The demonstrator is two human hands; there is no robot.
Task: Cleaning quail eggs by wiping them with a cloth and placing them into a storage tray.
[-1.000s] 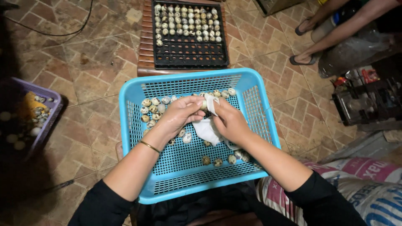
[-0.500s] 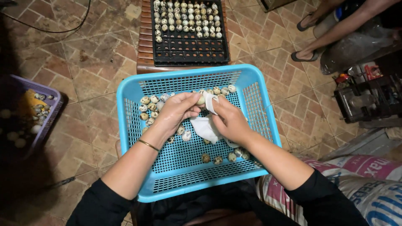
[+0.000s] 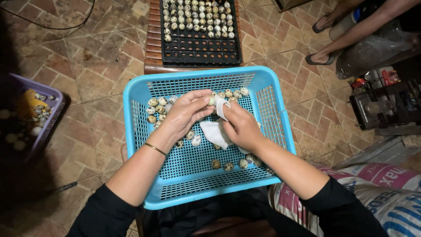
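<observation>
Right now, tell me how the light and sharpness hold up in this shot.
Head view: the basket, left hand and right hand are evenly lit and sharp; the left edge falls into deep shadow, dimming the purple crate; the cloth looks nearly blown out; straight edges bow slightly.

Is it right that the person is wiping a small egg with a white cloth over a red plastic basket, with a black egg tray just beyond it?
Not quite. In the head view the basket is blue, not red. The rest holds: the left hand holds a small egg, the right hand holds the white cloth, and the black egg tray lies just beyond.
</observation>
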